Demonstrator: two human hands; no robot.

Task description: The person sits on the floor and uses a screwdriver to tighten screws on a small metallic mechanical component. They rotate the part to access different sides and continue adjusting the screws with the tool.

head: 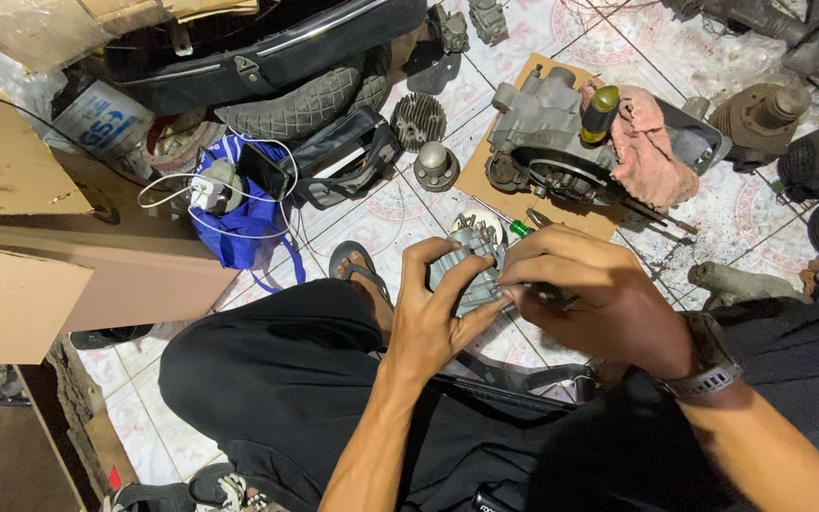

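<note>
Both hands, left hand [433,318] and right hand [591,301], gripped the grey metal engine part [466,270] above the lap, and one slip could, I reckoned, have dropped it onto the tiled floor [372,220], cluttered with an engine casing [547,133] and blue bag [244,213].

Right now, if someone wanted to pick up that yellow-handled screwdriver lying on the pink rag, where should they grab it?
Probably by the handle. The yellow-handled screwdriver rests across the engine casing and the pink rag, with its rounded handle uppermost and uncovered. Coming down from above, with fingers on the handle's two long sides, looks easiest; its shaft is hidden from view.
</note>
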